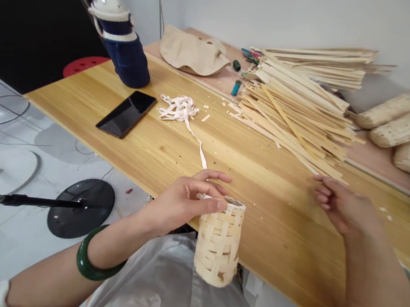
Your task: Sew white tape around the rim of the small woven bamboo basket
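My left hand (179,205) pinches the rim of a small woven basket (217,249), made of pale flat strips, between thumb and fingers. The basket hangs upright at the table's front edge, over my lap. White edging lies along its rim. A white ribbon (195,137) runs from a loose heap on the table to my left hand; its end is hidden behind the fingers. Out to the right, my right hand (342,205) is raised over the table, thumb and forefinger pressed together, slightly blurred. Anything in that pinch is too fine to make out.
A phone (126,114) and a blue bottle (125,54) stand left on the table (276,242). Bundles of flat strips (295,115), a teal thread spool (236,87) and beige cloth (191,52) lie behind. Woven pieces (406,128) are stacked at right.
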Demonstrator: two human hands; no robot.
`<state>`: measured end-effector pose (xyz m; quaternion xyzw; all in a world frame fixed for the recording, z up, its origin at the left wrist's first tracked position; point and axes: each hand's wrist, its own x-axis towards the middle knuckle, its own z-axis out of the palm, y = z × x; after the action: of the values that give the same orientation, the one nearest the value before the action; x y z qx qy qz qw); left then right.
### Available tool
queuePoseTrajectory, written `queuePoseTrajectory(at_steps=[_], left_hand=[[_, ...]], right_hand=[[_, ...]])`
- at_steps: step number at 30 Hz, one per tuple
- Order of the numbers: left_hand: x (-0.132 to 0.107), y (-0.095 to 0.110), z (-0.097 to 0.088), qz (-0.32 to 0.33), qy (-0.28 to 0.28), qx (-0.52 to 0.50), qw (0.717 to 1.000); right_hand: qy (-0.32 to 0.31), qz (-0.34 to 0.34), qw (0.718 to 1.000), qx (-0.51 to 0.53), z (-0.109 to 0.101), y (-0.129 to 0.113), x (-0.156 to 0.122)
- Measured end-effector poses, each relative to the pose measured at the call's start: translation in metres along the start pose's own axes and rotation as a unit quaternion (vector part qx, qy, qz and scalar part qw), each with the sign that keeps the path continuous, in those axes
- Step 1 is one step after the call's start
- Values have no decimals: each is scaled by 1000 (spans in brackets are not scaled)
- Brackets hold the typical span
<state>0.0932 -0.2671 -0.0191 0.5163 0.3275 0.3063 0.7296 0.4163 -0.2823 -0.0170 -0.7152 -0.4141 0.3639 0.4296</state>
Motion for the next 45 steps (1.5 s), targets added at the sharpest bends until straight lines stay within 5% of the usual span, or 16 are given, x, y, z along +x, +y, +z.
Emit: queuePoseTrajectory(at_steps=[5, 8, 12, 18, 23, 34, 45], left_hand=[[9, 5, 3, -2, 32, 39, 999], [11, 6, 1, -14, 47, 52, 997], [10, 7, -2, -31, 46, 58, 997], [12, 7, 1, -46, 42, 62, 996], [14, 6, 1, -25, 47, 86, 995], [9, 4, 3, -19, 36, 93, 995], [3, 13, -16, 36, -3, 177, 984]], right_hand=[[-102, 47, 991, 68, 40, -28, -24], [-147, -5, 989, 18, 58, -36, -35], [-160, -66, 985, -16, 67, -45, -50], [-276, -12, 961, -6, 80, -58, -71], [-296, -13, 952, -79, 94, -68, -75], [-331, 25, 937, -105, 90, -74, -79], [-351, 55, 931, -81, 82, -64, -83]])
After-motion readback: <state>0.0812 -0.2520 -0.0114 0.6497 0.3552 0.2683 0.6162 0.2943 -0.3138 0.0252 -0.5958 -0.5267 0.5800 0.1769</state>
